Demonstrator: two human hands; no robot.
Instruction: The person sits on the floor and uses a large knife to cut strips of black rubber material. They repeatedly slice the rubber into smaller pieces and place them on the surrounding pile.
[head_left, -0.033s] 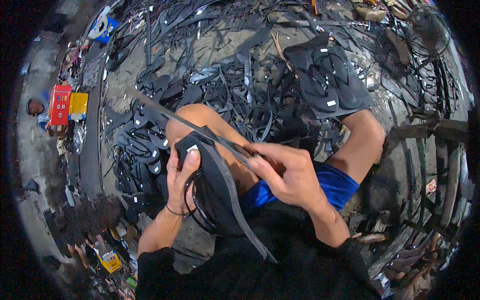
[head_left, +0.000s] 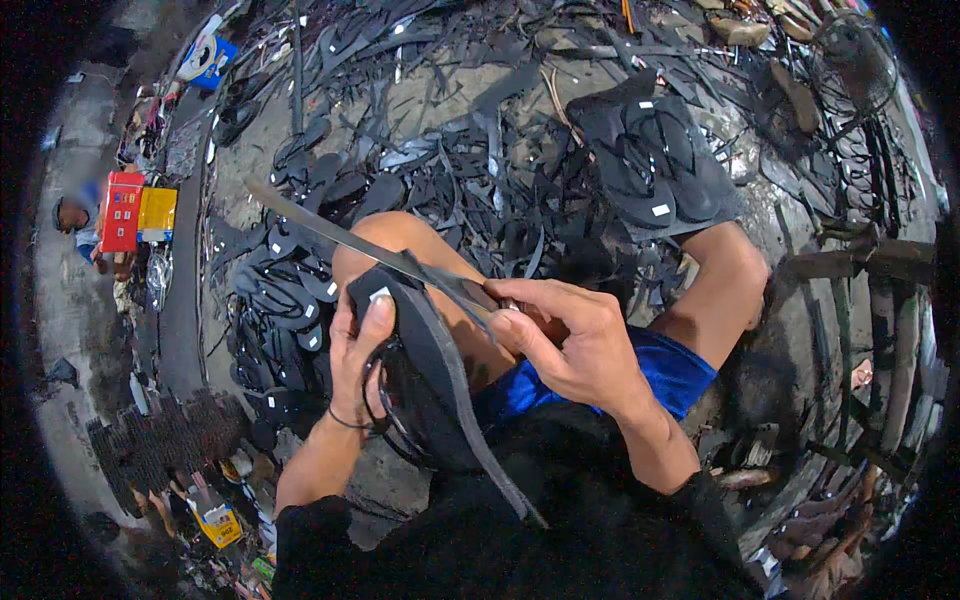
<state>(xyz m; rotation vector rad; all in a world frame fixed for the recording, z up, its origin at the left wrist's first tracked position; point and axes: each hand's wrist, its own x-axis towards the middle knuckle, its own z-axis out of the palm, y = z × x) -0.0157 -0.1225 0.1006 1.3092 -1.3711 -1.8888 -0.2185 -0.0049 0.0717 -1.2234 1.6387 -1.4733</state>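
Note:
A black flip-flop [head_left: 425,355] with a small white label is gripped at one end by my left hand [head_left: 355,370], the thumb pressed next to the label. Its straps hang by my left wrist. My right hand [head_left: 575,345] is closed round the handle end of a long knife [head_left: 340,235], whose thin blade points to the far left. The blade crosses the flip-flop's far end, close to its edge. From that edge a grey-black rubber strip [head_left: 480,440] curves down toward my black shirt. Most of the knife's handle is hidden by my fingers.
Several black flip-flops [head_left: 285,295] are heaped left of my knee. A pair of flip-flops [head_left: 670,160] rests on a dark sheet beyond my other knee. Rubber scraps [head_left: 450,170] cover the ground ahead. A red box [head_left: 122,212] stands at the left, near a person.
The knife has slid slightly to the left, and more of its blade's flat side shows. My left hand and the flip-flop have shifted a little to the left.

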